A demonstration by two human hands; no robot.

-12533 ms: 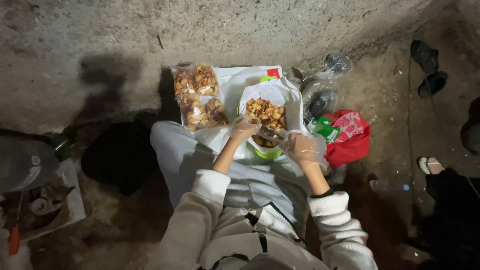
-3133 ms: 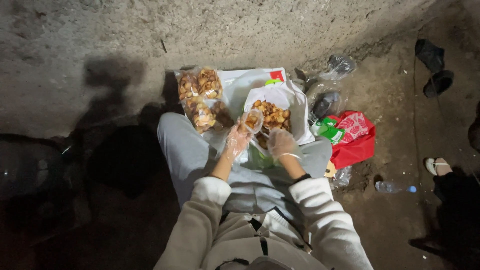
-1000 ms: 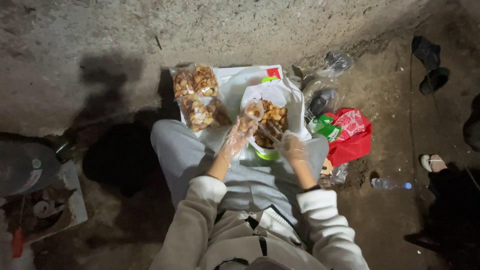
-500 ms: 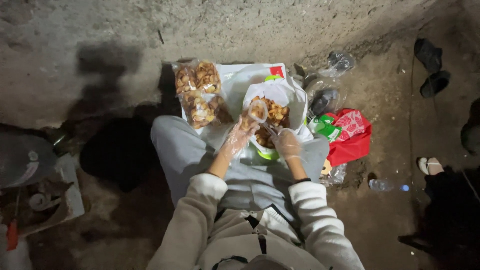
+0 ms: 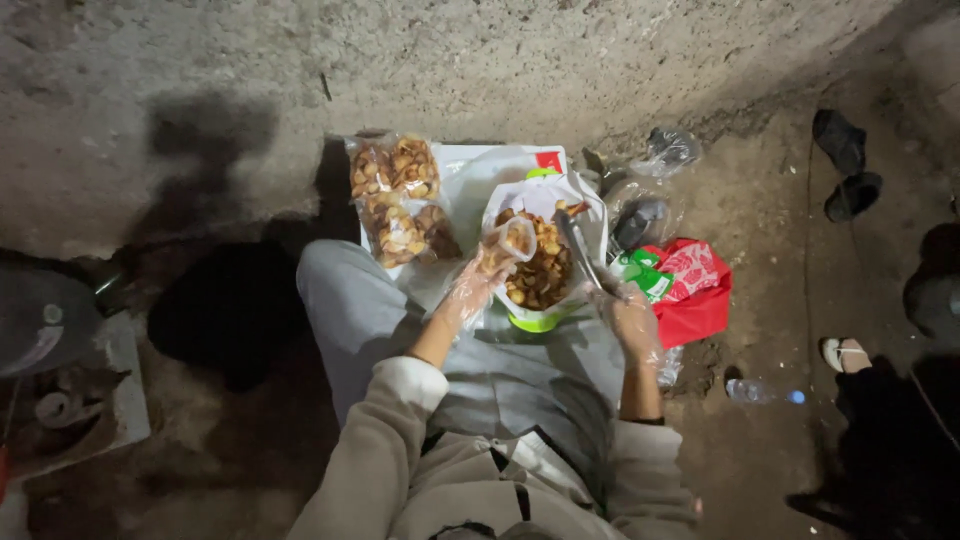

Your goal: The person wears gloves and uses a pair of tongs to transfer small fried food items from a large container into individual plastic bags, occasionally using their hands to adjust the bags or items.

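Note:
I sit on the ground with grey trousers, both hands in thin clear gloves. My left hand [image 5: 478, 283] holds a small clear bag [image 5: 513, 238] partly filled with brown fried snacks, just above a large bag of the same snacks [image 5: 540, 265] lined in white and set in a green bowl [image 5: 536, 321] on my lap. My right hand [image 5: 628, 312] grips metal tongs [image 5: 580, 250] whose tips reach into the large bag. Several filled clear snack packets [image 5: 400, 200] lie on a white sheet beyond my left knee.
A red plastic bag [image 5: 697, 295] and a green packet [image 5: 640, 275] lie right of my lap. Crumpled clear bags [image 5: 660, 155], dark shoes [image 5: 845, 165], a plastic bottle [image 5: 765, 392] and someone's sandalled foot [image 5: 845, 352] are on the dirt floor. A rough concrete wall [image 5: 450, 60] rises ahead.
My right hand has drawn back to the right with the tongs still in the large bag. My left hand stays over the bag holding the small packet.

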